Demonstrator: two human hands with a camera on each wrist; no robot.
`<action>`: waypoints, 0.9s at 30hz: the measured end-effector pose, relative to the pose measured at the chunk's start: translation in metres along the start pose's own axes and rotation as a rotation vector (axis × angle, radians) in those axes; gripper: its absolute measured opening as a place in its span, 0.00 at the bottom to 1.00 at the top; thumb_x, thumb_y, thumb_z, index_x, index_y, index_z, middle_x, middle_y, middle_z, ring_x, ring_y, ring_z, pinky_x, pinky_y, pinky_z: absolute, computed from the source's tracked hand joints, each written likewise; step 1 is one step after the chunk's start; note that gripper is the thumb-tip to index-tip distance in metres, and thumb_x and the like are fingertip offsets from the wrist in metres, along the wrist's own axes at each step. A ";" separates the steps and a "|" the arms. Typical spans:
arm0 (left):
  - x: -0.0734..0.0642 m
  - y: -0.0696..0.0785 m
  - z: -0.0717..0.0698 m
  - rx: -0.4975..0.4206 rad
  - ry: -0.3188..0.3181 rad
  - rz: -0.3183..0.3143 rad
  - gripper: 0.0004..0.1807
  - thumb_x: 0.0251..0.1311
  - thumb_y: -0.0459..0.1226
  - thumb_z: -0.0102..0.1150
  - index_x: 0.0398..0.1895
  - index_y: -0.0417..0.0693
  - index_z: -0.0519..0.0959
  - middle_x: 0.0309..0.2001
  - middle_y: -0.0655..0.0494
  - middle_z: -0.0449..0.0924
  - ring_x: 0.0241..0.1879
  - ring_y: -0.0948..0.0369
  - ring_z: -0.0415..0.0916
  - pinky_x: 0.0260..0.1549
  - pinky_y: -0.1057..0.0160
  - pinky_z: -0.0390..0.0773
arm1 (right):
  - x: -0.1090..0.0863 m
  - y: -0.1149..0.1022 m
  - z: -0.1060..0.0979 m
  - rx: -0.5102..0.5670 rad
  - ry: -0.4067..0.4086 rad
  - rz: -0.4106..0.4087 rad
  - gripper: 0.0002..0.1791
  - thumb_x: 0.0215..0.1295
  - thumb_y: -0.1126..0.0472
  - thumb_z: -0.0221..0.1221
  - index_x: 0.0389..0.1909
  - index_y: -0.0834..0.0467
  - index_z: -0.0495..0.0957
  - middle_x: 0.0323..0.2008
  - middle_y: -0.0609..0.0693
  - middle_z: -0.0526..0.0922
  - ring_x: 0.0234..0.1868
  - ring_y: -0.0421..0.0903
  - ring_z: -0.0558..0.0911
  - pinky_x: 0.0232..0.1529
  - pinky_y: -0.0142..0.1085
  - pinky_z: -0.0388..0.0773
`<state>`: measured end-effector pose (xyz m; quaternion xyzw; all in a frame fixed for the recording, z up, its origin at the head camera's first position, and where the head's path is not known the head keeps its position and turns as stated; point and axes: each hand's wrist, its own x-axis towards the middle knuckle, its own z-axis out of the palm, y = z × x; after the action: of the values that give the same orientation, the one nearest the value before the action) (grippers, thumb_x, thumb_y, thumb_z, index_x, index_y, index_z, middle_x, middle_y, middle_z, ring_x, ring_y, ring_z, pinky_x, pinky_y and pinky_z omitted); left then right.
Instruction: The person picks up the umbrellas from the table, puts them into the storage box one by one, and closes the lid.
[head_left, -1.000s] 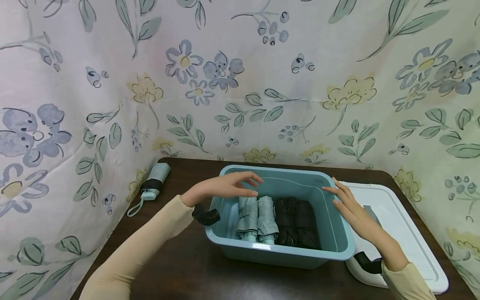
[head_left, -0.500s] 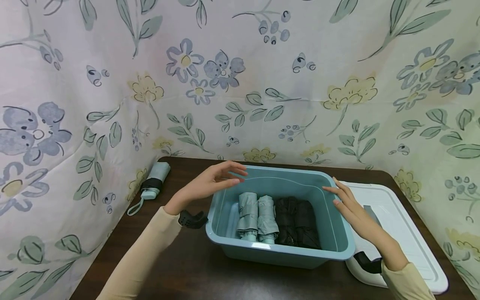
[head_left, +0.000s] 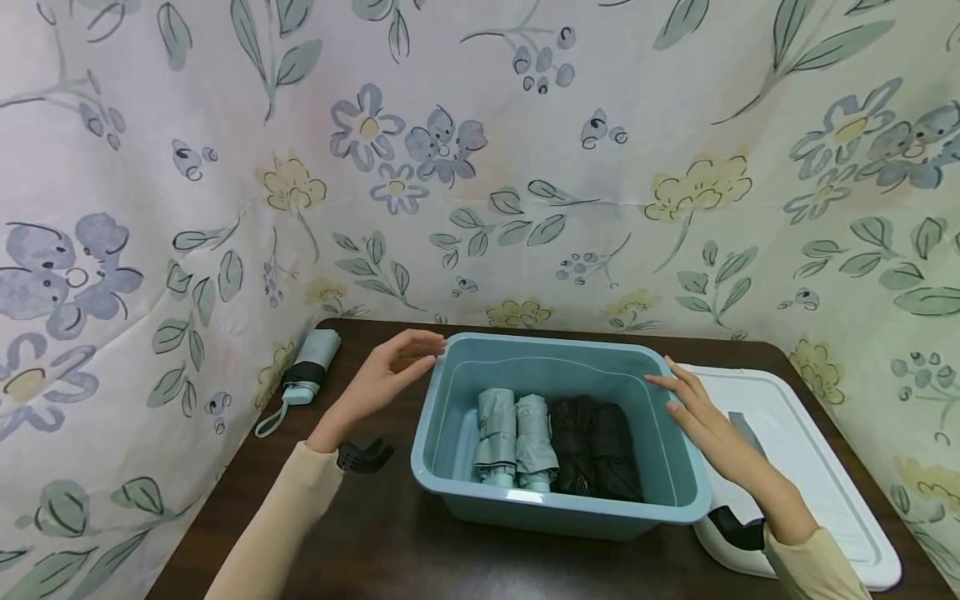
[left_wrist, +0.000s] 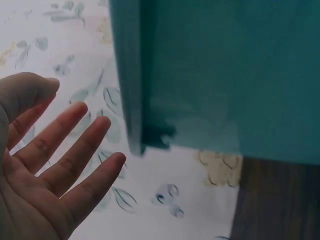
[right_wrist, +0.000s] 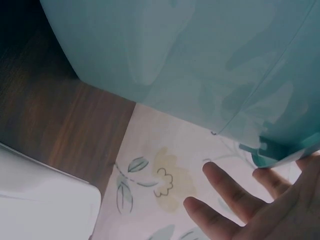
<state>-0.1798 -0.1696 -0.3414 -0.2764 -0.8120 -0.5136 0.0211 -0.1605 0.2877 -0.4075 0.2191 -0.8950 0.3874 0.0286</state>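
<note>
The blue bin (head_left: 547, 518) sits on the counter (head_left: 360, 533), 4 folded umbrellas (head_left: 534, 437) inside (2 pale, 2 dark, I see). The left hand (head_left: 381, 379), fingers loose, is free just beside it; the right hand (head_left: 708, 421) rests relaxed on the rim.

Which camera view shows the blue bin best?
The head view, since the blue bin shows nearly whole, inside included. Each wrist view catches only a cropped part of its outside.
</note>
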 end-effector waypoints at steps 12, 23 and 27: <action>-0.013 -0.075 -0.013 0.099 0.079 -0.035 0.17 0.65 0.40 0.52 0.57 0.56 0.71 0.55 0.52 0.74 0.54 0.55 0.73 0.52 0.54 0.73 | -0.001 -0.005 -0.001 0.009 0.004 -0.001 0.22 0.73 0.59 0.40 0.66 0.54 0.61 0.73 0.56 0.39 0.69 0.68 0.42 0.48 0.74 0.49; -0.027 -0.104 -0.030 0.318 0.051 -0.102 0.18 0.64 0.39 0.54 0.57 0.50 0.70 0.56 0.49 0.73 0.54 0.53 0.72 0.52 0.46 0.70 | 0.000 -0.001 0.001 0.020 -0.004 0.004 0.22 0.73 0.58 0.40 0.67 0.54 0.61 0.73 0.55 0.38 0.69 0.67 0.41 0.48 0.74 0.48; -0.030 -0.117 -0.040 0.390 0.029 -0.102 0.19 0.63 0.37 0.55 0.57 0.45 0.71 0.54 0.46 0.73 0.53 0.50 0.72 0.52 0.46 0.70 | 0.000 0.000 0.000 0.022 -0.002 0.000 0.22 0.73 0.59 0.40 0.67 0.54 0.61 0.73 0.56 0.39 0.69 0.67 0.41 0.48 0.74 0.48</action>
<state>-0.2196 -0.2539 -0.4279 -0.2181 -0.9087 -0.3510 0.0598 -0.1600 0.2875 -0.4075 0.2198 -0.8908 0.3969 0.0254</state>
